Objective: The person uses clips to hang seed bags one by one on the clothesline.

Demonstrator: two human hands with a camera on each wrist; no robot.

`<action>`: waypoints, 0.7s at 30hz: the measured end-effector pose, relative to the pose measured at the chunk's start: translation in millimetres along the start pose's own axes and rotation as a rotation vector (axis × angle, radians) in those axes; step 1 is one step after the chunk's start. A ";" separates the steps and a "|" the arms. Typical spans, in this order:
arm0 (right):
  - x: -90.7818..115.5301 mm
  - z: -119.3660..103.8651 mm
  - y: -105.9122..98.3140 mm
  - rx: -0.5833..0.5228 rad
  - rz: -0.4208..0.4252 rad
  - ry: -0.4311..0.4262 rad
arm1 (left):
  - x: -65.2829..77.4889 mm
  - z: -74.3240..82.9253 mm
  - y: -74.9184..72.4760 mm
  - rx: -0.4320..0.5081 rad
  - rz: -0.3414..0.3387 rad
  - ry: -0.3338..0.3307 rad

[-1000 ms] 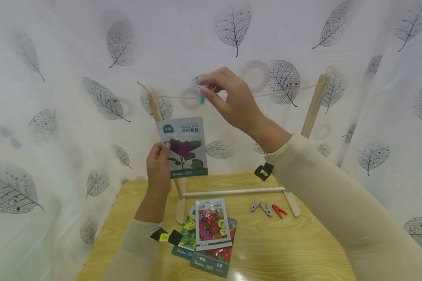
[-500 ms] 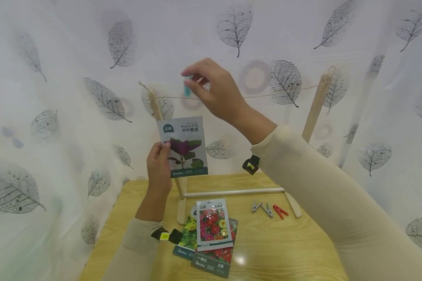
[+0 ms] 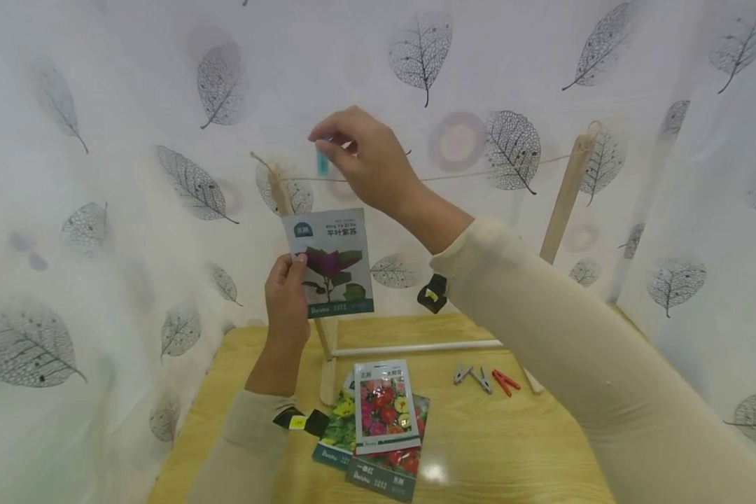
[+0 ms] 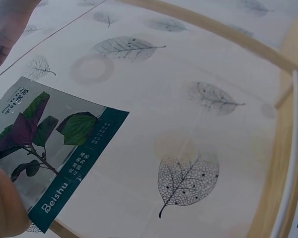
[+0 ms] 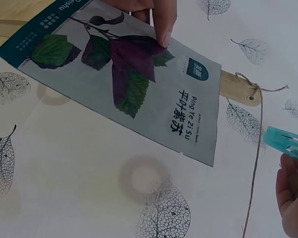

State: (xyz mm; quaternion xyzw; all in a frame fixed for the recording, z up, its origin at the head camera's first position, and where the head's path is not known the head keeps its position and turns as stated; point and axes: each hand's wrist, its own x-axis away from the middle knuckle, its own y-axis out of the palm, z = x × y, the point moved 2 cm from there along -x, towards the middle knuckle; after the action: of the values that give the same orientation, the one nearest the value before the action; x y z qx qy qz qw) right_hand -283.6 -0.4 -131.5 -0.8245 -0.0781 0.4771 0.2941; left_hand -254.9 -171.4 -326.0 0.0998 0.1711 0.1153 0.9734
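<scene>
My left hand (image 3: 288, 294) pinches a seed packet (image 3: 330, 269) by its left edge, thumb on the front, which shows a purple-leaved plant. The packet is upright, below the twine (image 3: 453, 175) tied between two wooden posts. Above it, my right hand (image 3: 368, 157) pinches a turquoise clothespin (image 3: 323, 161) between thumb and fingers. In the right wrist view the clothespin (image 5: 283, 141) points its tip at the twine (image 5: 255, 183), close beside it; I cannot tell whether they touch. The packet (image 5: 139, 74) is apart from the clothespin.
Several seed packets (image 3: 387, 406) lie overlapped on the wooden table (image 3: 498, 441). Two grey clothespins (image 3: 481, 379) and a red clothespin (image 3: 506, 382) lie to their right. A white rod (image 3: 416, 347) joins the frame's wooden posts (image 3: 567, 196) low down. Behind hangs a leaf-patterned curtain (image 3: 353, 56).
My right hand has moved left along the twine with the turquoise clothespin, to above the packet. My left hand and its packet have stayed nearly still.
</scene>
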 end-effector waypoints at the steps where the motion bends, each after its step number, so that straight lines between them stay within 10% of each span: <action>1: -0.8 -0.6 1.1 -0.005 -0.005 0.017 | 0.4 -0.1 0.0 0.001 -0.001 0.000; 21: -1.6 1.1 15.0 -0.006 -0.142 0.152 | -1.7 7.0 1.2 -0.048 -0.006 0.019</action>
State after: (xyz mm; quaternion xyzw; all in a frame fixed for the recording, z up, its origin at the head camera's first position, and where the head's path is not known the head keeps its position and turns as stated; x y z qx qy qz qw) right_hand -287.7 -12.9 -139.1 -0.8516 -0.1152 0.3907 0.3298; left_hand -254.2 -171.8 -318.7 0.0749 0.1776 0.1172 0.9742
